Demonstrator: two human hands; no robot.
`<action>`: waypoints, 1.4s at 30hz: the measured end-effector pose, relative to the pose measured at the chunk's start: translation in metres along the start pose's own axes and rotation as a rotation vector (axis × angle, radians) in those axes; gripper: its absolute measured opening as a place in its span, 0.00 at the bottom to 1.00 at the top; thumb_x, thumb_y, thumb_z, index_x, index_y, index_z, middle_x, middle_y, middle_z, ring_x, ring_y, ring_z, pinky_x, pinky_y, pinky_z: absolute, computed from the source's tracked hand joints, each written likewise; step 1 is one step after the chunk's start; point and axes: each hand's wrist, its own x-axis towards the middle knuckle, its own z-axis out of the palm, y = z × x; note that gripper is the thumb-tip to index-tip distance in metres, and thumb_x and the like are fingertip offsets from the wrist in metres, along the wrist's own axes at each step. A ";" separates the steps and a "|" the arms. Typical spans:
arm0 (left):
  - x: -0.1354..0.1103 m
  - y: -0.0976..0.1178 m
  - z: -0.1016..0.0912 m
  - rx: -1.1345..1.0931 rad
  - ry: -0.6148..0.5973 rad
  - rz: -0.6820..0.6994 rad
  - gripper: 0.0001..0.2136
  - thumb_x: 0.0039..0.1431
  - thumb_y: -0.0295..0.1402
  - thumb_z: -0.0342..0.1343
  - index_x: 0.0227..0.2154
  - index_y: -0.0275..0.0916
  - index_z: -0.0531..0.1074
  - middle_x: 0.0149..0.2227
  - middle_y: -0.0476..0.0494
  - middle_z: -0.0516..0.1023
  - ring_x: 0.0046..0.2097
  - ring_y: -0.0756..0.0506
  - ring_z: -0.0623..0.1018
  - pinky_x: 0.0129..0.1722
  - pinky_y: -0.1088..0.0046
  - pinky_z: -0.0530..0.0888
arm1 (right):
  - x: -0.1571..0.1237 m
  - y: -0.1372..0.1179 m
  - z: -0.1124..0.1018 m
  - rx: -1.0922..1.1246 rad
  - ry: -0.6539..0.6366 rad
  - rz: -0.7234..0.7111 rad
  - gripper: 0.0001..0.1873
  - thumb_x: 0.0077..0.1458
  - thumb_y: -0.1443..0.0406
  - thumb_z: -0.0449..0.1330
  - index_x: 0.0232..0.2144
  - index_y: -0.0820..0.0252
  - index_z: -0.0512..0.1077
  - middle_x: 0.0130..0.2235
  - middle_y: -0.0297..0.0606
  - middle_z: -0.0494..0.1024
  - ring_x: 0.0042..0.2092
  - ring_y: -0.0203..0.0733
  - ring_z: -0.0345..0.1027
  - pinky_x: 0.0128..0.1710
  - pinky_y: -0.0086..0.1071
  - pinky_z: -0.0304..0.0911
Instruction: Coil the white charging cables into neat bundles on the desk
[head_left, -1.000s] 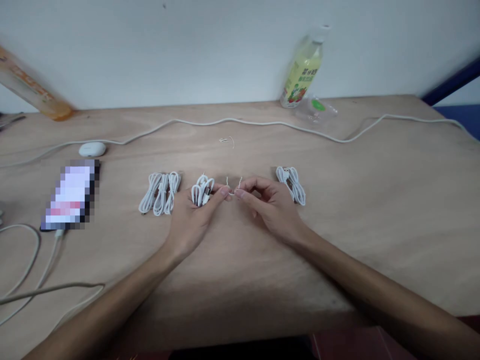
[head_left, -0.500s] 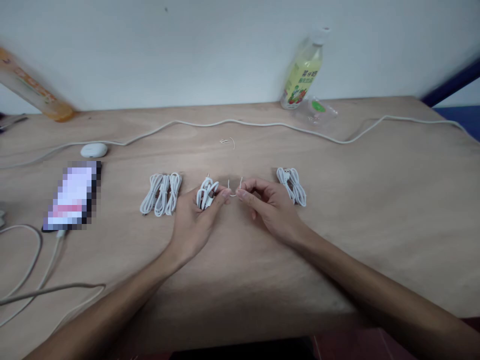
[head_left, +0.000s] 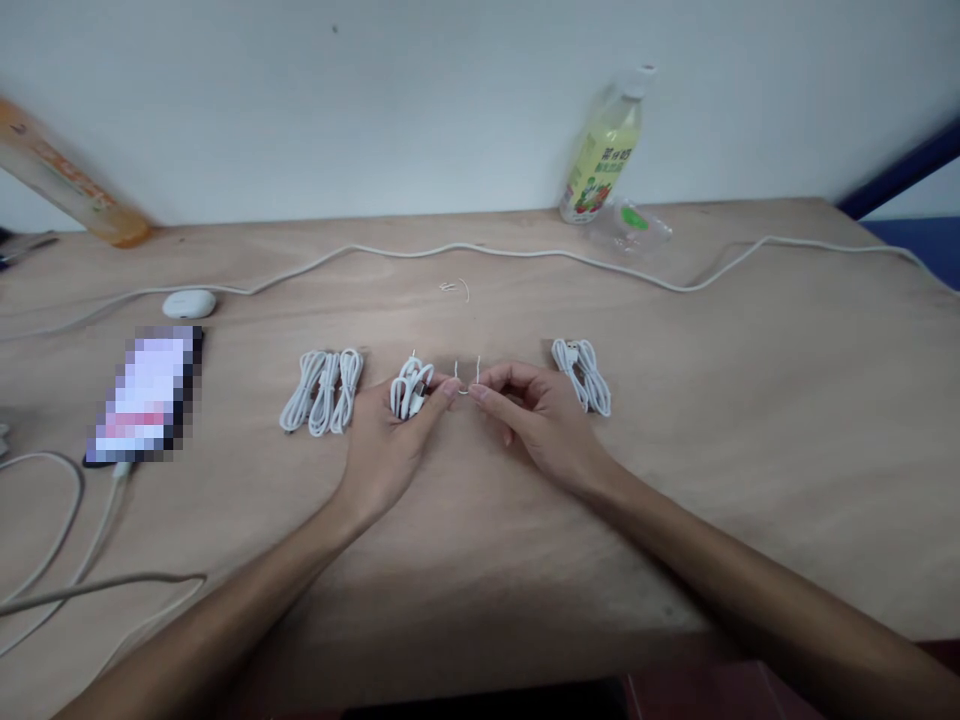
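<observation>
A coiled white USB cable rests in my left hand, between the thumb and fingers. The left thumb and fingertip also pinch one side of a thin white twist tie, which is bent into a U with both ends pointing away from me. My right hand is closed in a pinch on the tie's other side. Left of my left hand lie three coiled white cables side by side. Beyond my right hand are more coiled white cables, with a USB plug showing.
Several loose twist ties lie farther back on the wooden table. A long white cord crosses behind them. At left are a phone on a charging cable and a white case. Bottles stand by the wall.
My two hands have come slightly closer together, narrowing the bend of the twist tie. The coiled cable stays in my left hand.
</observation>
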 end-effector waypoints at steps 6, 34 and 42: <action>0.001 -0.003 0.000 -0.027 -0.011 -0.003 0.09 0.62 0.38 0.65 0.29 0.41 0.81 0.30 0.50 0.83 0.35 0.46 0.80 0.40 0.70 0.75 | -0.001 -0.001 0.002 0.056 -0.025 0.031 0.16 0.59 0.53 0.72 0.33 0.58 0.77 0.26 0.29 0.75 0.21 0.31 0.63 0.17 0.24 0.57; -0.005 0.004 0.003 -0.076 -0.070 -0.098 0.08 0.58 0.40 0.70 0.31 0.42 0.84 0.28 0.50 0.81 0.32 0.46 0.76 0.33 0.71 0.72 | -0.001 -0.006 0.001 0.082 0.045 0.068 0.19 0.56 0.48 0.74 0.35 0.57 0.80 0.23 0.28 0.73 0.22 0.32 0.60 0.19 0.27 0.54; -0.006 0.005 0.002 -0.082 -0.026 -0.125 0.07 0.59 0.37 0.68 0.29 0.41 0.83 0.29 0.50 0.81 0.34 0.46 0.79 0.35 0.70 0.73 | -0.002 -0.009 -0.002 0.107 0.079 0.004 0.12 0.63 0.57 0.67 0.46 0.52 0.83 0.28 0.27 0.71 0.23 0.31 0.57 0.19 0.26 0.51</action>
